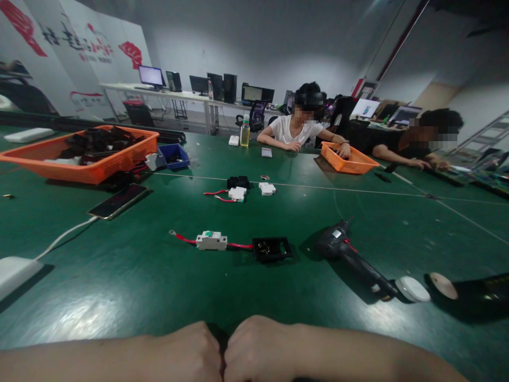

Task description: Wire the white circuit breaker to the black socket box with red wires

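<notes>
And here at bottom centre, the left hand [194,353] and right hand [254,350] rest knuckle to knuckle, fingers curled narrow; whether they grip anything, I cannot tell; nearest, mid-frame on the green table [159,286], sits the white breaker [211,241], its red wire running right to the black housing [272,249]; right of that lies the power drill [353,260]; over at upper left, the orange basket [87,170] holds dark parts.

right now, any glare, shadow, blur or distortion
All in the head view: glare whitens the green tabletop near left and near right; a shadow lies left of the power screwdriver; the nearest circuit breaker looks too soft to read; the larger orange basket looks stretched.
</notes>
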### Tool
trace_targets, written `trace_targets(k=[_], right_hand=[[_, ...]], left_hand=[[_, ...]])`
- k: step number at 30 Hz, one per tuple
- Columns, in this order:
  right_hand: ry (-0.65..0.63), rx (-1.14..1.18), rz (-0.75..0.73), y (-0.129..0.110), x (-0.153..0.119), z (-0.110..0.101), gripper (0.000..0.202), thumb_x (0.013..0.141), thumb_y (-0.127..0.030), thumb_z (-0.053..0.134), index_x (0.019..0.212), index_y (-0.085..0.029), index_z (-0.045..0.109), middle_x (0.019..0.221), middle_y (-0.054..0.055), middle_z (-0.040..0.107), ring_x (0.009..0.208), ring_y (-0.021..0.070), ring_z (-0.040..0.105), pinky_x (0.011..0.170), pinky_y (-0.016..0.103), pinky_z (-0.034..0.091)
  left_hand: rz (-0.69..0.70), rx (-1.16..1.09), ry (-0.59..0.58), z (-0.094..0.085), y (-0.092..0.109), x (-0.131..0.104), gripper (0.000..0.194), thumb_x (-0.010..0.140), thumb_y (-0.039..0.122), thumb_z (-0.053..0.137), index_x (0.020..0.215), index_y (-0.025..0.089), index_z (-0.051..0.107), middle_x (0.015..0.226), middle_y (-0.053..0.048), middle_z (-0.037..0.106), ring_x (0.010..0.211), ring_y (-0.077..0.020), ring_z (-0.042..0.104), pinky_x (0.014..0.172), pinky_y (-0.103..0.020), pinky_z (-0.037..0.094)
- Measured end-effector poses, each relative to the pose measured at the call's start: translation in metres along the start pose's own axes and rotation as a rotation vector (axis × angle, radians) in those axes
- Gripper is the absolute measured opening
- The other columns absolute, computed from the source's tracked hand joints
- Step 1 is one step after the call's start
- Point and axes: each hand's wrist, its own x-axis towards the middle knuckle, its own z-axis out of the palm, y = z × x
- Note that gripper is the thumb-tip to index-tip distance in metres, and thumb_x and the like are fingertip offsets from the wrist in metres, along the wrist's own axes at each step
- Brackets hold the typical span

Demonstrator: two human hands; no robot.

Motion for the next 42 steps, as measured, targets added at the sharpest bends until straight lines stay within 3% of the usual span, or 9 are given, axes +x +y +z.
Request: trace_targets(k=[5, 8, 13, 16, 19, 22, 26, 33, 42], right_hand=[[0.043, -0.006, 0.004, 0.002, 0.000, 0.005, 0.027, 0.094, -0.031, 0.058, 0.068, -0.022, 0.062, 0.071, -0.003, 0.068, 0.073, 0.0124, 0.059, 0.056, 0.026, 0.038], [0.036, -0.023, 0.005, 0.001, 0.001, 0.008, 0.028, 0.091, -0.037, 0.061, 0.068, -0.022, 0.064, 0.067, -0.003, 0.067, 0.070, 0.0133, 0.060, 0.056, 0.027, 0.038], [0.096, -0.070, 0.089, -0.004, 0.001, 0.008, 0.033, 0.089, -0.043, 0.061, 0.064, -0.022, 0.063, 0.060, -0.004, 0.065, 0.062, 0.0131, 0.059, 0.050, 0.027, 0.035], [0.152, -0.025, 0.093, -0.007, 0.001, 0.005, 0.040, 0.093, -0.046, 0.057, 0.062, -0.021, 0.062, 0.058, -0.005, 0.062, 0.058, 0.0106, 0.056, 0.048, 0.025, 0.033], [0.168, 0.040, 0.035, -0.006, 0.001, 0.002, 0.040, 0.095, -0.041, 0.056, 0.062, -0.020, 0.061, 0.061, -0.005, 0.062, 0.063, 0.0088, 0.057, 0.052, 0.023, 0.036], [0.133, 0.051, 0.042, -0.006, 0.001, -0.002, 0.035, 0.097, -0.038, 0.055, 0.068, -0.020, 0.064, 0.067, -0.004, 0.065, 0.070, 0.0091, 0.059, 0.054, 0.022, 0.037], [0.066, 0.038, 0.056, -0.006, 0.000, -0.007, 0.030, 0.097, -0.034, 0.056, 0.071, -0.020, 0.065, 0.074, -0.003, 0.068, 0.077, 0.0102, 0.060, 0.055, 0.022, 0.037], [0.069, 0.063, 0.044, -0.007, 0.001, -0.008, 0.036, 0.098, -0.036, 0.054, 0.068, -0.020, 0.064, 0.070, -0.002, 0.066, 0.074, 0.0111, 0.060, 0.053, 0.023, 0.037], [0.101, 0.034, 0.025, -0.004, 0.001, -0.001, 0.035, 0.098, -0.038, 0.054, 0.068, -0.020, 0.064, 0.070, -0.003, 0.067, 0.074, 0.0100, 0.060, 0.054, 0.023, 0.037]], left_hand=[[-0.012, 0.037, -0.009, 0.000, 0.003, -0.001, 0.030, 0.072, 0.016, 0.058, 0.058, 0.021, 0.033, 0.047, 0.004, 0.050, 0.046, -0.0111, 0.049, 0.042, -0.030, 0.029], [0.038, 0.121, 0.020, -0.010, 0.011, 0.002, 0.027, 0.077, 0.020, 0.057, 0.057, 0.022, 0.039, 0.049, 0.002, 0.051, 0.047, -0.0122, 0.049, 0.042, -0.031, 0.031], [0.149, 0.426, 0.141, -0.069, 0.022, 0.027, 0.031, 0.092, 0.026, 0.047, 0.061, 0.020, 0.048, 0.054, 0.000, 0.048, 0.050, -0.0141, 0.043, 0.044, -0.034, 0.029], [-0.032, 0.675, 0.104, -0.107, 0.012, 0.052, 0.019, 0.096, 0.028, 0.045, 0.087, 0.018, 0.058, 0.077, -0.003, 0.058, 0.065, -0.0159, 0.051, 0.051, -0.033, 0.035], [-0.209, 0.844, 0.013, -0.125, -0.013, 0.072, 0.026, 0.095, 0.030, 0.049, 0.118, 0.019, 0.055, 0.107, -0.008, 0.062, 0.086, -0.0196, 0.058, 0.065, -0.031, 0.044], [-0.297, 0.870, -0.038, -0.128, -0.039, 0.080, 0.032, 0.093, 0.037, 0.054, 0.121, 0.022, 0.055, 0.116, -0.010, 0.060, 0.096, -0.0220, 0.060, 0.074, -0.033, 0.046], [-0.325, 0.862, -0.081, -0.124, -0.062, 0.079, 0.030, 0.095, 0.043, 0.053, 0.118, 0.025, 0.058, 0.111, -0.008, 0.060, 0.093, -0.0209, 0.062, 0.073, -0.032, 0.047], [-0.352, 0.888, -0.117, -0.121, -0.071, 0.075, 0.040, 0.096, 0.049, 0.049, 0.126, 0.024, 0.054, 0.105, -0.008, 0.061, 0.083, -0.0205, 0.064, 0.068, -0.031, 0.047], [-0.324, 0.970, -0.196, -0.114, -0.084, 0.071, 0.041, 0.100, 0.038, 0.042, 0.139, 0.025, 0.043, 0.106, -0.010, 0.062, 0.074, -0.0176, 0.064, 0.063, -0.028, 0.045]])
